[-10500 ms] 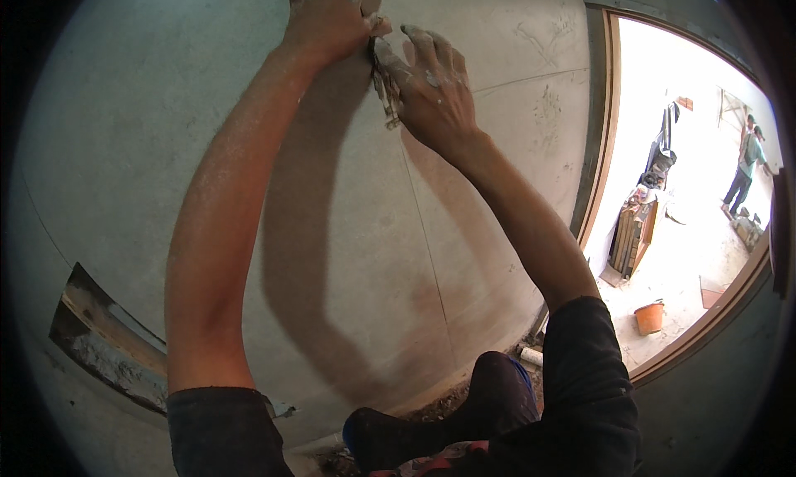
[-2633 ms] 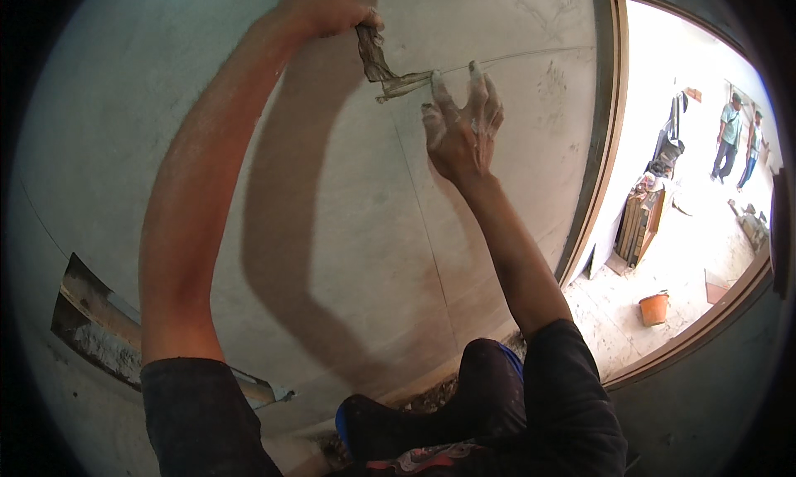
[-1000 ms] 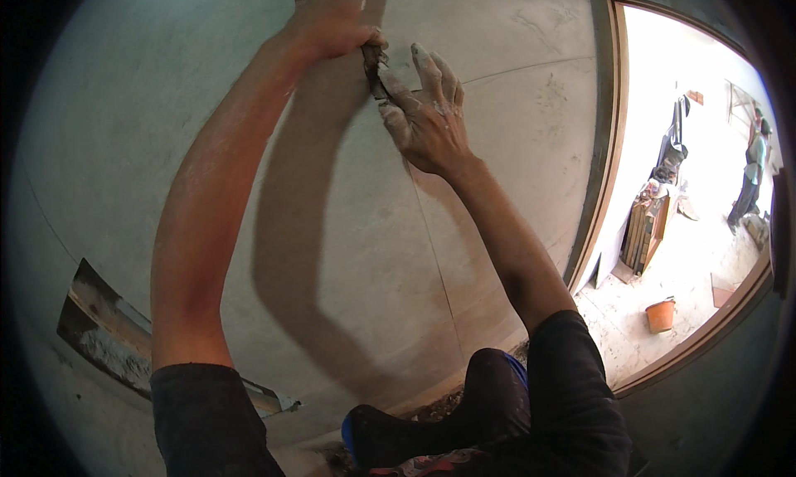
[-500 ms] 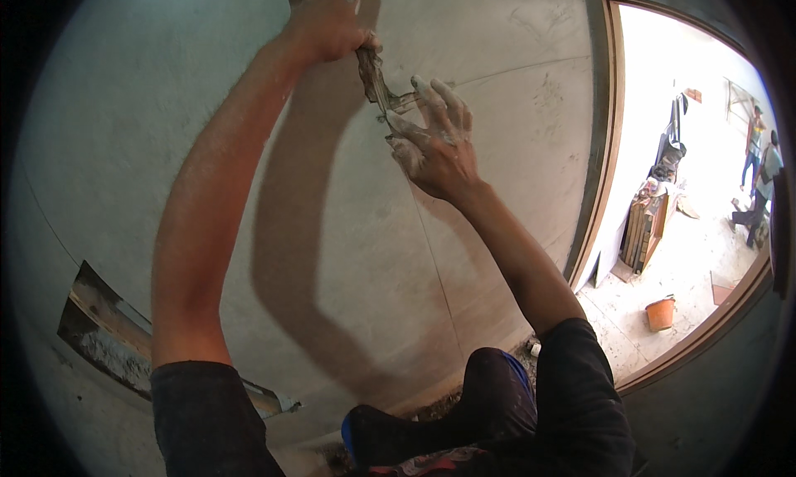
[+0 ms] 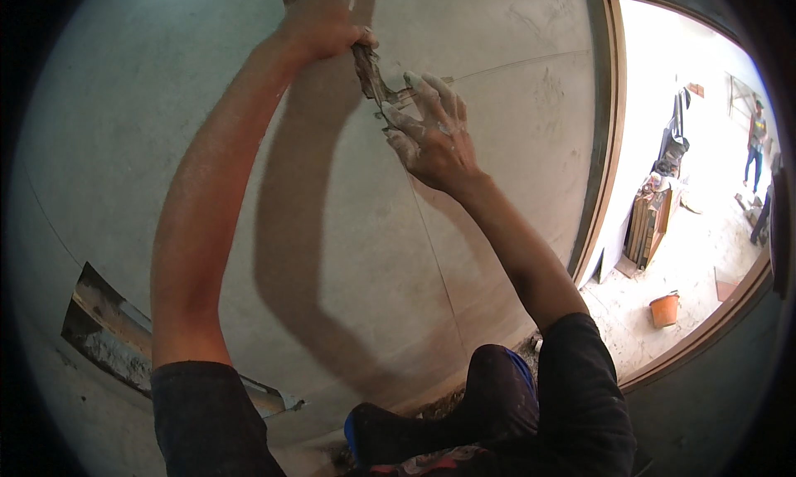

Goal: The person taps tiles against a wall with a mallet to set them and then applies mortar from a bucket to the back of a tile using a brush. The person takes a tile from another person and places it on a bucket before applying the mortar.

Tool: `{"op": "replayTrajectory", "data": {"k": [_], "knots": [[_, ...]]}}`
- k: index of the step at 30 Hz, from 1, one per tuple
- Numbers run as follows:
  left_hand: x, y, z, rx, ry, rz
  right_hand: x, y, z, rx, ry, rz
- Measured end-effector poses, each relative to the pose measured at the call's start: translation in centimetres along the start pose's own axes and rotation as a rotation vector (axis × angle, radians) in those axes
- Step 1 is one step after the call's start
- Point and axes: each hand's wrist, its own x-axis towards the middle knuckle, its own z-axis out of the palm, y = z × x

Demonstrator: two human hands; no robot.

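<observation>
Since one second ago, in the head view, your right hand (image 5: 437, 138) went slightly lower, uncovering the bend of the crumpled brown strip (image 5: 365, 69). This strip is before the pale wall (image 5: 373, 245), between your hands. Your left hand (image 5: 322, 21) has its thumb at the upper end; your right fingers are spread beside the lower end. Whether either clamps it, I cannot tell.

- Before us, a wall (image 5: 381, 245) spans left and centre.
- Near its top we find the left hand (image 5: 322, 19), with the right hand (image 5: 439, 137) lower and to its right.
- Between them is a strip (image 5: 369, 72).
- Lower left, an opening (image 5: 106, 332) sits in the wall.
- Below centre are the wearer's legs (image 5: 500, 398).
- Right, through a doorway (image 5: 604, 120): a bucket (image 5: 664, 311) on the floor (image 5: 623, 336), a person (image 5: 756, 141) farther back.
</observation>
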Motion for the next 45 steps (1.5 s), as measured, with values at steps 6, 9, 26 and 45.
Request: {"op": "replayTrajectory", "data": {"k": [6,9,26,45], "knots": [[0.0,0.3,-0.3,0.014,-0.015,-0.015,3.9,-1.2,-1.4,0.035,0.087,0.052],[0.0,0.1,0.1,0.012,-0.009,-0.016,5.9,-1.2,-0.4,-0.014,0.09,0.048],[-0.1,0.5,-0.1,0.006,-0.026,-0.003,0.4,-0.8,-0.4,-0.065,-0.072,0.001],[0.3,-0.6,0.9,-0.039,0.029,0.051,-0.3,-0.5,-2.6,0.203,-0.067,0.258]]}}
